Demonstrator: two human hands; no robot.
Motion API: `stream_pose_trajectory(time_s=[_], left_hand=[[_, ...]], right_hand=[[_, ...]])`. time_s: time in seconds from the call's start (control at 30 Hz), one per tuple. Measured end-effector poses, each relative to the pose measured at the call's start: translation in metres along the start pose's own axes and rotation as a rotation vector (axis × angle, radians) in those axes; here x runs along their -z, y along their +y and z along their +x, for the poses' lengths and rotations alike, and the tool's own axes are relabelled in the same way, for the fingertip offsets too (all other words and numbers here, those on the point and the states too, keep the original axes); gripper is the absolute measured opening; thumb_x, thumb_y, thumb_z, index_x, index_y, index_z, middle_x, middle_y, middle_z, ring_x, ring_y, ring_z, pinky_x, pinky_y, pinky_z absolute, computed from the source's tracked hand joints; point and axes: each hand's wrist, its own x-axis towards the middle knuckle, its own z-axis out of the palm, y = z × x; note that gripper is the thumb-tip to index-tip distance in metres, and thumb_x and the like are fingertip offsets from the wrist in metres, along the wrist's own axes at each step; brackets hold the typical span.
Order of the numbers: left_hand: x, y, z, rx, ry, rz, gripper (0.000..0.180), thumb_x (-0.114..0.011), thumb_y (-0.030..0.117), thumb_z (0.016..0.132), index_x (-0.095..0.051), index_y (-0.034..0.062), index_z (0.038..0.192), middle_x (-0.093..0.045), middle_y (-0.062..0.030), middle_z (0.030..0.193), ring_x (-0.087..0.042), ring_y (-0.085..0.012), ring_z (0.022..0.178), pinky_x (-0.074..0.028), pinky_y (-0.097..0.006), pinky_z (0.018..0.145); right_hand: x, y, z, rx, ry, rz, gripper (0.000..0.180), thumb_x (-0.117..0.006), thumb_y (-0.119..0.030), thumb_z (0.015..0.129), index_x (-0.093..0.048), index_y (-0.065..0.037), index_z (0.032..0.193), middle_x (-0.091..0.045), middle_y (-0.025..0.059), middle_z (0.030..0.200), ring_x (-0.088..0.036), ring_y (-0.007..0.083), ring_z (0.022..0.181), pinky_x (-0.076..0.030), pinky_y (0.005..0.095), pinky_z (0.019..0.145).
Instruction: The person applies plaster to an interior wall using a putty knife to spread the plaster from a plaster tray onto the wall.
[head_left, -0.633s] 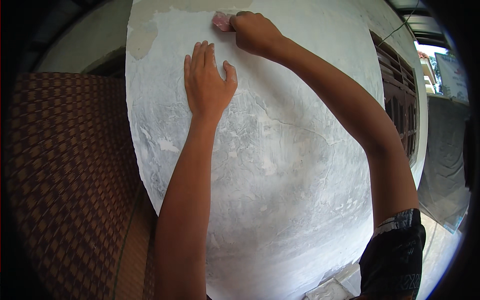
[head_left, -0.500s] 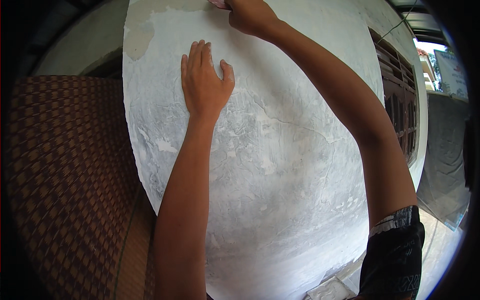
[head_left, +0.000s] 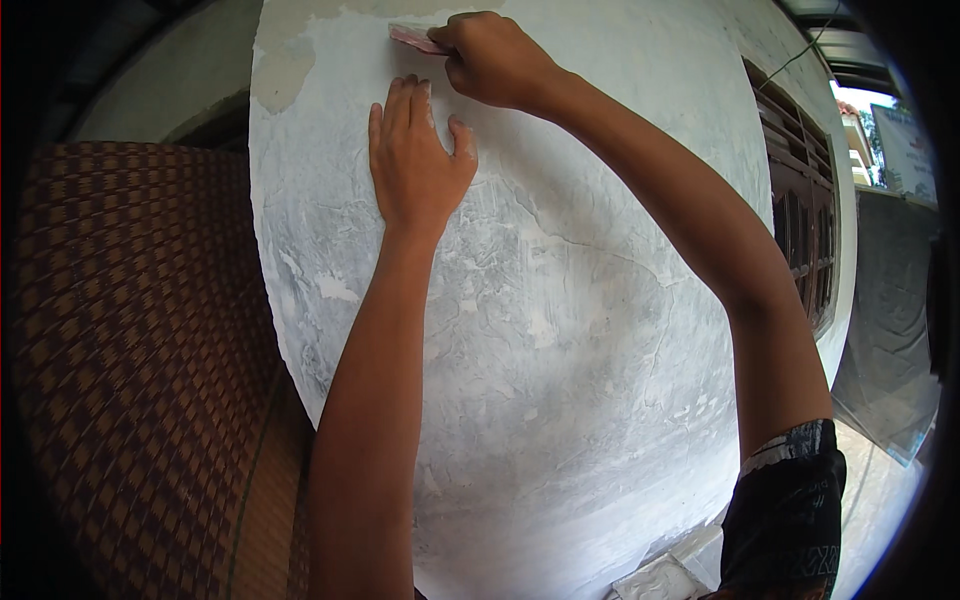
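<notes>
A wall point(head_left: 590, 340) with patchy white and grey filler stands in front of me. My left hand point(head_left: 415, 155) lies flat on it, fingers spread and fingertips dusted white. Above and to the right, my right hand point(head_left: 500, 62) is closed around one end of a flat pinkish piece point(head_left: 418, 39) with a pale, dusty face. The piece lies against the upper part of the wall, just above my left fingertips. Its exact kind is hard to tell, and my fingers cover its right end.
A brown woven mat point(head_left: 130, 330) hangs along the left side. At the right is a dark wooden window point(head_left: 800, 200), with a grey sheet point(head_left: 885, 310) beyond it. Pale slabs point(head_left: 665, 580) lie at the wall's foot, and a thin cable point(head_left: 800, 45) runs at the upper right.
My right hand has come down the wall with the pinkish piece, which now shows more fully. My left hand stays flat in almost the same place; the view has shifted slightly.
</notes>
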Motion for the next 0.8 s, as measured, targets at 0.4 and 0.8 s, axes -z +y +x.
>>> stream_pose_trajectory(time_s=[0.4, 0.8], left_hand=[[-0.004, 0.006, 0.0, 0.021, -0.014, -0.005, 0.048, -0.058, 0.019, 0.092, -0.058, -0.0019, 0.135, -0.058, -0.0179, 0.143, -0.049, -0.0305, 0.14, -0.03, -0.047, 0.122], [-0.002, 0.002, 0.0, -0.002, -0.004, -0.001, 0.048, -0.057, 0.019, 0.09, -0.059, -0.0045, 0.132, -0.058, -0.0211, 0.141, -0.048, -0.0323, 0.14, -0.031, -0.049, 0.121]], right_hand=[[0.006, 0.095, 0.041, -0.393, -0.113, -0.244, 0.019, -0.062, -0.01, 0.095, -0.071, 0.005, 0.102, -0.07, 0.0253, 0.107, -0.068, 0.0392, 0.103, -0.054, 0.0469, 0.088], [0.017, 0.063, 0.034, -0.356, 0.104, -0.097, 0.024, -0.054, -0.01, 0.098, -0.07, 0.007, 0.099, -0.069, 0.0294, 0.103, -0.068, 0.0442, 0.096, -0.054, 0.0492, 0.084]])
